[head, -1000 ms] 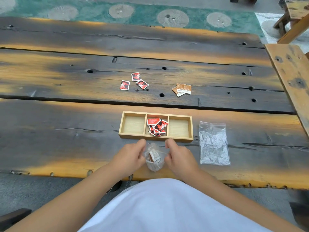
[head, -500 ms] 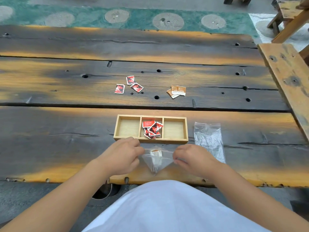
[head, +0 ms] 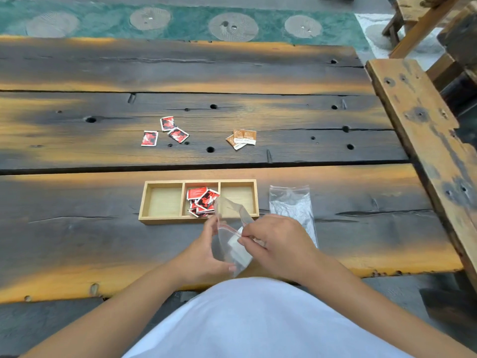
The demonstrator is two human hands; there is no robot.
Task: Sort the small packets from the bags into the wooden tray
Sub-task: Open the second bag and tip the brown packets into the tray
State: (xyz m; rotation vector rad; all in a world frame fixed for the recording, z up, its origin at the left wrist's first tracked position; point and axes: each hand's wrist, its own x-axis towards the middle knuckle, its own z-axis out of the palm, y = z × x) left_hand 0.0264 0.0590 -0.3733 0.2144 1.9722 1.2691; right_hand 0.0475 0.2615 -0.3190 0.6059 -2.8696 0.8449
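Note:
A wooden tray [head: 198,220] with three compartments lies on the near plank. Its middle compartment holds several red packets [head: 201,201]; the left and right compartments look bare. Just in front of the tray, both hands hold a clear zip bag [head: 227,241] with a pale packet inside. My left hand [head: 204,257] grips the bag's left side. My right hand [head: 273,244] pinches at its mouth, fingers on the packet. Farther back lie three loose red packets [head: 165,131] and a small pile of brown packets [head: 242,138].
A flat clear bag [head: 291,208] lies right of the tray. The table [head: 77,228] is dark, scorched planks with holes and gaps. A wooden bench [head: 423,130] runs along the right edge. My white shirt fills the bottom of the view.
The bag went from stretched between both hands to held upright with its mouth open. My right hand moved in to the bag's mouth, and both hands shifted slightly right.

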